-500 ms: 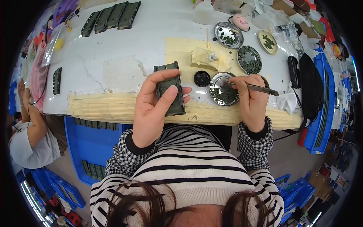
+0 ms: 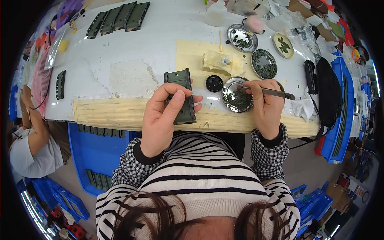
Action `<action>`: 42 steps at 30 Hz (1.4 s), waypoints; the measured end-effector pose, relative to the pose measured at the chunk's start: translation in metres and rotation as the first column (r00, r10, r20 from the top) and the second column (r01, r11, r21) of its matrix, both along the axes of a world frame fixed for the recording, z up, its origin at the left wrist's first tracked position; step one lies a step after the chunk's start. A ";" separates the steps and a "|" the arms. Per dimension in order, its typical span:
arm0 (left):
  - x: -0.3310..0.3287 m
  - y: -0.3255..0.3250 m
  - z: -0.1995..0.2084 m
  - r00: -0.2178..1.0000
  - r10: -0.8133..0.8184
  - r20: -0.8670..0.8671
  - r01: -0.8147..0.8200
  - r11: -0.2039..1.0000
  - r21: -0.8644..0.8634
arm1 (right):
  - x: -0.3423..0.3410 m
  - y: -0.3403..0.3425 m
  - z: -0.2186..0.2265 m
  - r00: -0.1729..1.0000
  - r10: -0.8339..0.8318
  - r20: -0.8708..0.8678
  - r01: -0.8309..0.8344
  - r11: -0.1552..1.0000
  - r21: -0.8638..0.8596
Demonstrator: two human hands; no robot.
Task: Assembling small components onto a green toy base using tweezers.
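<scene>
Just beyond the table's front edge, my left hand (image 2: pixel 162 116) is closed around a dark green rectangular part (image 2: pixel 184 107) with ridged dark edges, the thumb lying across its face. My right hand (image 2: pixel 267 105) grips a pair of metal tweezers (image 2: pixel 276 93) between thumb and fingers. The tweezers' tip reaches into a round metal dish (image 2: pixel 225 105) that holds many tiny dark green pieces (image 2: pixel 239 100). Whether the tip pinches a piece is too small to tell. Left of that dish sits a small round black container (image 2: pixel 214 83) with dark contents.
Behind stand a tape-covered block (image 2: pixel 212 64), more metal dishes (image 2: pixel 275 66) of green pieces and a pale dish (image 2: pixel 277 45). Similar green parts (image 2: pixel 120 18) lie at the far left. A blue tray (image 2: pixel 96 156) is below the table; a person (image 2: pixel 36 148) sits at left.
My left hand has turned the green part slightly, with its fingers shifted lower on it. The right hand and tweezers remain nearly still over the dish.
</scene>
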State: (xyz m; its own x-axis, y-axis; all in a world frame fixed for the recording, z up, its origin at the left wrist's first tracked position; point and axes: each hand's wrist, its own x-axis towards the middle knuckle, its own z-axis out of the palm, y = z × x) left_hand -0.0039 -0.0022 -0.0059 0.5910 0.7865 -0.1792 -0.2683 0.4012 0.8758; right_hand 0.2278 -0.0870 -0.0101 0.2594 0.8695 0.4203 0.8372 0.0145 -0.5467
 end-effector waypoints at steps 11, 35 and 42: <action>0.000 0.003 0.001 0.967 -0.255 -0.030 0.255 0.967 0.013 | -0.042 0.015 0.043 0.796 0.392 -0.462 -0.383 0.916 0.116; -0.006 0.004 0.005 0.962 -0.155 0.224 0.214 0.939 -0.270 | -0.064 0.015 0.042 0.771 0.575 0.274 -0.622 0.773 0.126; -0.006 0.004 0.005 0.960 -0.169 0.224 0.224 0.943 -0.246 | -0.063 0.014 0.048 0.767 0.583 0.268 -0.620 0.781 0.073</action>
